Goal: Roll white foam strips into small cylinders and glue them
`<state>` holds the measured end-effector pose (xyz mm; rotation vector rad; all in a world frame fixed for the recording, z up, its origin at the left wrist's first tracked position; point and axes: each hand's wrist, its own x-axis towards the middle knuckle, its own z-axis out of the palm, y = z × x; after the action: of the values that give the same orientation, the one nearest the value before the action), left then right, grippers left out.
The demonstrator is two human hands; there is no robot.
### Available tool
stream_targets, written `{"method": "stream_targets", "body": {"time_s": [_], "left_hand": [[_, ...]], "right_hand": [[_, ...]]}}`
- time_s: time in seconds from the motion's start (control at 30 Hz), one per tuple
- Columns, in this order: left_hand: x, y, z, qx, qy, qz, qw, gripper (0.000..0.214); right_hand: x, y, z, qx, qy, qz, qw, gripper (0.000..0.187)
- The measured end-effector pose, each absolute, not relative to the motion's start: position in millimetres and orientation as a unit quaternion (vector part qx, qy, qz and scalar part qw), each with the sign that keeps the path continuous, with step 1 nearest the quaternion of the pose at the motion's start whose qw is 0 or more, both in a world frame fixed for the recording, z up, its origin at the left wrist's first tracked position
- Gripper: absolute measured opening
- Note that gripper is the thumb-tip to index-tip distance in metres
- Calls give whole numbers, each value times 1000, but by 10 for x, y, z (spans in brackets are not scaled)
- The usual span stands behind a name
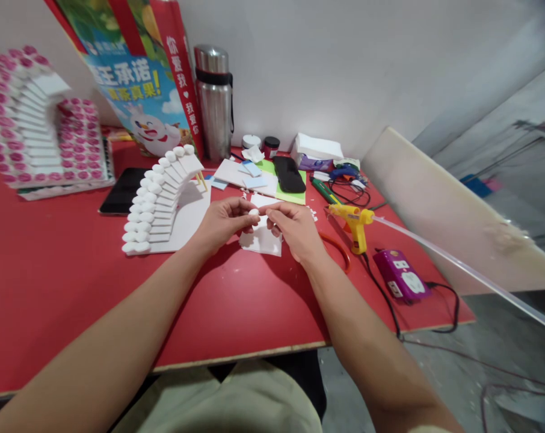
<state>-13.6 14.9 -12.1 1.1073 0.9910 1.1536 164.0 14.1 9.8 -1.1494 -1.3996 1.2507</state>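
Between thumb and forefinger, my left hand (227,219) pinches a small white oval piece (254,212). Right beside it is my right hand (295,225), its forefinger tip at the piece and its thumb curled close; whether it grips anything is hidden. Beneath both hands lies a white sheet (266,240) on the table. To the left stands a white model staircase (164,207) on a white base, with white oval pieces stacked along its outer edge. A yellow glue gun (356,225) with a long clear glue stick (457,273) rests to the right.
A larger staircase model with pink rosettes (15,144) stands far left. Behind are a printed bag (141,84), a steel flask (213,108) and a black phone-like object (289,174). A purple power socket (401,275) with cables sits near the red table's (236,307) right edge.
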Motion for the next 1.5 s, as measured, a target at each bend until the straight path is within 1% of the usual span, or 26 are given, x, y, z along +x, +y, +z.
{"method": "stream_targets", "body": {"time_s": [0.2,0.37,0.47,0.6,0.7,0.83,0.93,1.23,1.4,1.5], "left_hand": [[-129,150,-112,483,434,500,572,38],[-136,158,-140,497,418,510,564,34],[-153,176,-158,441,375,528,621,34],[-194,191,-129,321,268,541,730,36],[-222,180,-86,254,201,537,779,33],[-231,155,-60,216,160,523,809,29],[-221,146,-62,223,163,519,809,29],[-205,171,-113,251,209,526,786,22],[-210,187,-168,256,214,523,785,21],[-207,201,-188,256,227,522,781,26]], "right_hand": [[1636,143,80,-461,-576,505,448,19],[1650,129,108,-468,-605,464,447,20],[1657,121,133,-451,-603,454,476,18],[1649,129,122,-420,-565,486,518,19],[1635,135,92,-396,-576,492,519,22],[1617,122,63,-370,-620,479,499,33],[1604,108,51,-350,-653,467,483,39],[1573,88,23,-344,-730,397,438,39],[1569,90,14,-346,-733,397,431,41],[1570,94,19,-345,-726,408,434,39]]}}
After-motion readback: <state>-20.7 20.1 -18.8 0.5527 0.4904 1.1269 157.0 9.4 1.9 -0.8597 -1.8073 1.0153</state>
